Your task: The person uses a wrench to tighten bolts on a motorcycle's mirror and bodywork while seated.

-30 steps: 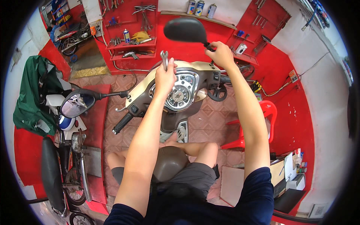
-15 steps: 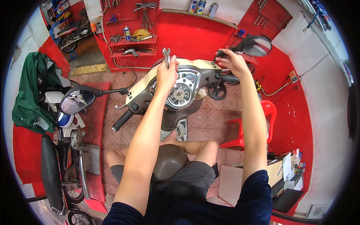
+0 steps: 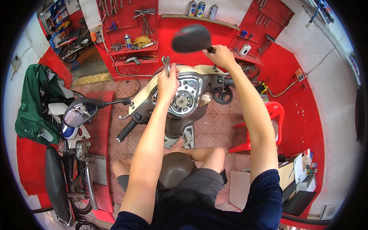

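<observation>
My left hand is closed around an open-ended wrench, its jaw pointing up above the scooter's round dashboard. Higher and to the right, my right hand grips the stem of a black rear-view mirror. The mirror's dark back extends left of the hand, slightly blurred. The lower end of its stem is hidden, so I cannot tell whether it sits in the mount. Under both arms stands a cream and brown scooter. Its other mirror is fixed at the left handlebar.
A red plastic chair stands at right. Motorbikes, one under a green cover, line the left side. Red wall shelves ahead hold tools, and spray cans stand on a ledge. Papers and boxes lie at lower right.
The mirror in my right hand has swung from the right of the hand to its left. My left hand still holds the wrench over the dashboard. The view has shifted slightly.
</observation>
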Tool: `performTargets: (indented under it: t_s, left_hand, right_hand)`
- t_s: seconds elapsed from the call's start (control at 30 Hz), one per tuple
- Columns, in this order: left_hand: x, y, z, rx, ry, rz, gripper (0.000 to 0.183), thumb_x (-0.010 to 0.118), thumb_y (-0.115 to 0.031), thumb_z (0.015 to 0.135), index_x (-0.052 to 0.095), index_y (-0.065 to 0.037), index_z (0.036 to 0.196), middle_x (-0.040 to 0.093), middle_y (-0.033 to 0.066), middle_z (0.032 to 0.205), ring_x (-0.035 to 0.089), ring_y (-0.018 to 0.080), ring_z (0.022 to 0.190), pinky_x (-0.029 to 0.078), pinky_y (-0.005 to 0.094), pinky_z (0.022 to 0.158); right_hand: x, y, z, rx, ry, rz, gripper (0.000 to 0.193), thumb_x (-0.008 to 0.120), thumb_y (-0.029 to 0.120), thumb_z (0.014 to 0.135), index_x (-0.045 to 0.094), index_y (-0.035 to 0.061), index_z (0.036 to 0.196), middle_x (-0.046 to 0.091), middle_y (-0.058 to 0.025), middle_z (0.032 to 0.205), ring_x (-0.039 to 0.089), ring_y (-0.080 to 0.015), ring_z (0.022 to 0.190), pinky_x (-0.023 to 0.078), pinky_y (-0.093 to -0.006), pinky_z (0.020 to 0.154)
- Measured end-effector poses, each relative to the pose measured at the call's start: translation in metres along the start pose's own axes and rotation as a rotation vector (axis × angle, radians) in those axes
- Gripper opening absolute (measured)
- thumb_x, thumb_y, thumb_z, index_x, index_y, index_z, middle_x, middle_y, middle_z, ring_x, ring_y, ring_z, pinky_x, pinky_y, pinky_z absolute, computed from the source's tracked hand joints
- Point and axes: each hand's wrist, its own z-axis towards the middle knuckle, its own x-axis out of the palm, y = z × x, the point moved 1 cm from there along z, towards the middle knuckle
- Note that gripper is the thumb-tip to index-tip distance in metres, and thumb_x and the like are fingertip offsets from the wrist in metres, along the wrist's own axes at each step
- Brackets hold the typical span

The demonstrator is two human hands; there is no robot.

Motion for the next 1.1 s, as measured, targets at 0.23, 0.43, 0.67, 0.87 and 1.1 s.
performTargets:
  t_s: [0.23,0.43,0.67,0.87,1.1]
  left_hand:
    - [0.0,-0.009,-0.005,-0.015,-0.009,0.024,0.035,0.052,-0.032,0.101,0.059,-0.001,0.086,0.049,-0.0006,0.062,0.044,0.006,0.046,0.033,0.0241,0.041]
    - [0.006,-0.007,-0.004,0.003,-0.014,0.055,0.036,0.053,-0.033,0.1,0.059,0.0,0.087,0.051,0.0008,0.063,0.046,0.0074,0.047,0.035,0.0253,0.043]
    - [0.0,-0.004,-0.004,-0.014,-0.007,0.043,0.037,0.055,-0.035,0.099,0.06,0.0,0.089,0.052,0.0012,0.069,0.045,0.0066,0.049,0.034,0.0244,0.044]
    - [0.001,-0.007,-0.005,-0.016,-0.015,0.051,0.036,0.053,-0.033,0.1,0.06,0.0,0.086,0.052,0.0004,0.062,0.049,0.0082,0.047,0.038,0.026,0.044]
    - [-0.007,-0.002,-0.003,0.011,-0.027,0.115,0.041,0.057,-0.039,0.098,0.061,0.0,0.089,0.054,0.0005,0.067,0.047,0.0063,0.051,0.035,0.0239,0.045]
  right_hand:
    - [0.004,-0.029,0.029,0.659,0.387,0.495,0.051,0.074,0.056,0.078,0.07,0.0052,0.077,0.068,-0.0044,0.068,0.048,-0.0041,0.046,0.035,-0.0195,0.039]
    - [0.002,-0.056,0.009,0.915,0.363,1.149,0.032,0.06,0.038,0.095,0.065,0.007,0.096,0.067,-0.0023,0.079,0.047,-0.0021,0.045,0.041,-0.0126,0.041]
    - [0.004,-0.044,-0.045,0.531,0.165,1.182,0.038,0.055,0.027,0.098,0.053,-0.0013,0.123,0.063,-0.0153,0.112,0.067,-0.0277,0.096,0.058,-0.0378,0.077]
    - [0.008,-0.052,-0.057,0.285,0.118,0.663,0.041,0.057,0.033,0.097,0.058,0.0012,0.124,0.066,-0.0107,0.108,0.067,-0.0165,0.1,0.057,-0.0316,0.079]
    - [0.001,-0.014,-0.014,-0.099,0.086,0.112,0.032,0.068,0.033,0.083,0.07,0.0106,0.106,0.069,-0.0183,0.096,0.066,-0.0371,0.085,0.052,-0.0429,0.077]
